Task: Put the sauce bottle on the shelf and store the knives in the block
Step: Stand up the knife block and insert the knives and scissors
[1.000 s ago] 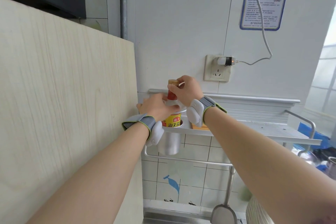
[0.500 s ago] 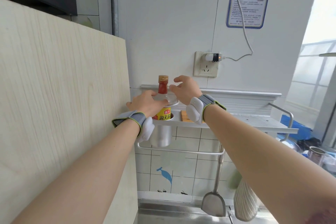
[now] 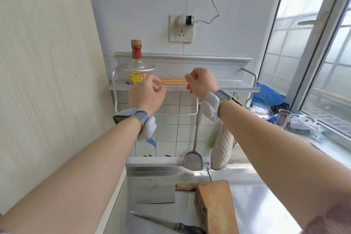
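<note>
- The sauce bottle stood upright in the ring holder at the left end of the wall shelf, red neck and cap above the rail, yellow label facing out.
- The left hand hung in front of the shelf's left part, just right of the bottle, fingers loosely curled and grasping nothing.
- The right hand hovered before the middle of the shelf, fingers curled in, empty too.
- On the steel counter a cleaver lay flat near the back edge, its handle touching the wooden knife block.
- A long sharpening steel lay toward the counter's front edge, left of the block.
- A metal spatula and a striped cloth hung under the shelf.
</note>
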`<state>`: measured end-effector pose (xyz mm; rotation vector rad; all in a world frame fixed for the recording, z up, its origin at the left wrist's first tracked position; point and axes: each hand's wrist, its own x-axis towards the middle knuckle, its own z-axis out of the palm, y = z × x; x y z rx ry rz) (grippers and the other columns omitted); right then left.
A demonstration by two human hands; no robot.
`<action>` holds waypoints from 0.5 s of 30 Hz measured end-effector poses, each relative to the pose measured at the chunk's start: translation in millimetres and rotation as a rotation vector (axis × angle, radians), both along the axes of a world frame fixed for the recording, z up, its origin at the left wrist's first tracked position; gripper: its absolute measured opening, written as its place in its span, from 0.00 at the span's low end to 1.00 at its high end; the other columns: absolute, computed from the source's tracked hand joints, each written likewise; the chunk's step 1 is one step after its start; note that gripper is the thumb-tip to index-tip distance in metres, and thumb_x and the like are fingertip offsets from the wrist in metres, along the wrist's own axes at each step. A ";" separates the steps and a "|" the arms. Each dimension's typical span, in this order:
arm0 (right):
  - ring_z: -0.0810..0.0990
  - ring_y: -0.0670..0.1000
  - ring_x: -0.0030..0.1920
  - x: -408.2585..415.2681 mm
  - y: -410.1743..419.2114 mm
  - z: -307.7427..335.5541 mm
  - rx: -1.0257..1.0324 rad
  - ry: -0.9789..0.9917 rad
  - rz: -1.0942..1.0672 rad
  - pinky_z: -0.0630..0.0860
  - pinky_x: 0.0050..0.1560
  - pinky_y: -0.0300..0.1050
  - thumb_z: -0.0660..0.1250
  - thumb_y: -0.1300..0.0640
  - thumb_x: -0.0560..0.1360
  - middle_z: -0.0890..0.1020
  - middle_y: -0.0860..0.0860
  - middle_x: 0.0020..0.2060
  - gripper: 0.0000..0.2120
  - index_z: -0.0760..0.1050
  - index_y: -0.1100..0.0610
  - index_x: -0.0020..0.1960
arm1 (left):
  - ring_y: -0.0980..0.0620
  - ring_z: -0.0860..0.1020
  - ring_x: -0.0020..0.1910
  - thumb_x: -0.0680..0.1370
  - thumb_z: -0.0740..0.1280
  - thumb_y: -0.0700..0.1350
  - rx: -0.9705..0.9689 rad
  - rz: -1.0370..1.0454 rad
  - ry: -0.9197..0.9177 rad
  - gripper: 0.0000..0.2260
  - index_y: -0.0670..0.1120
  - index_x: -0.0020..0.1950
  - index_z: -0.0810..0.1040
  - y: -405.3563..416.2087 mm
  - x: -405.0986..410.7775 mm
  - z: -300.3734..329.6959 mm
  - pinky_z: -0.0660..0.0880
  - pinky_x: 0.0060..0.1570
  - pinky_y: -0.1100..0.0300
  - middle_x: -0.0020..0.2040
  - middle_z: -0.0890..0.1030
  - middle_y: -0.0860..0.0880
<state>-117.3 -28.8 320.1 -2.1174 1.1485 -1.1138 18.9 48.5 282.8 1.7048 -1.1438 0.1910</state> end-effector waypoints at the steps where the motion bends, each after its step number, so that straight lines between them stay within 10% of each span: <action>1: 0.78 0.55 0.32 -11.7 1.1 -6.8 0.013 -0.003 -0.010 0.71 0.32 0.44 0.60 0.57 0.74 0.84 0.63 0.39 0.11 0.67 0.56 0.33 | 0.51 0.76 0.40 0.74 0.66 0.48 0.020 -0.012 -0.006 0.07 0.49 0.50 0.77 0.5 -8.8 -7.6 0.67 0.40 0.61 0.36 0.78 0.55; 11: 0.77 0.53 0.25 -121.5 3.9 -97.0 0.226 0.063 -0.122 0.68 0.18 0.33 0.60 0.55 0.77 0.79 0.54 0.28 0.15 0.70 0.59 0.33 | 0.48 0.77 0.42 0.73 0.64 0.42 0.396 -0.179 -0.033 0.10 0.51 0.53 0.77 -2.7 -83.2 -96.2 0.69 0.42 0.59 0.39 0.79 0.53; 15: 0.79 0.54 0.29 -142.8 5.7 -130.0 0.314 0.111 -0.111 0.72 0.26 0.40 0.60 0.55 0.77 0.82 0.56 0.33 0.14 0.76 0.63 0.40 | 0.50 0.75 0.43 0.74 0.64 0.40 0.554 -0.261 -0.031 0.08 0.50 0.48 0.80 -5.0 -103.4 -127.9 0.67 0.41 0.62 0.42 0.78 0.52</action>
